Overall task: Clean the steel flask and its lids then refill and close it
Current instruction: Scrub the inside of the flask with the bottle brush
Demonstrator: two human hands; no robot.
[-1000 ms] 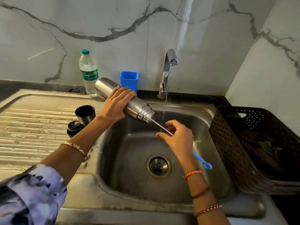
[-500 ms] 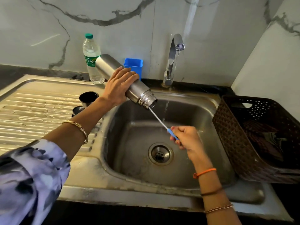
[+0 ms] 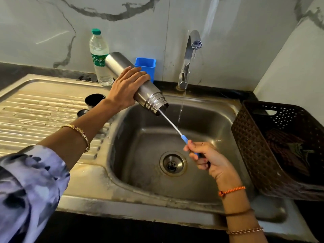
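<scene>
Steel flask [image 3: 138,85] hangs tilted over the sink [image 3: 175,190], mouth down toward the basin, the left hand [image 3: 126,88] wrapped round its middle. Right hand [image 3: 208,158] pinches the blue handle of a thin brush [image 3: 172,125] whose white stem runs up into the mouth. Water falls from the tap [image 3: 190,55] just beside the stem. 2 dark lids [image 3: 91,104] sit on the drainboard; a bottle [image 3: 100,57] and blue cup [image 3: 146,65] stand behind, a basket [image 3: 254,146] at right.

Left hand [image 3: 127,86] raised far left, fingers wrapped over flask [image 3: 140,86]. Right hand [image 3: 208,159] lower, near right, fingers pinching brush handle [image 3: 188,142].
</scene>
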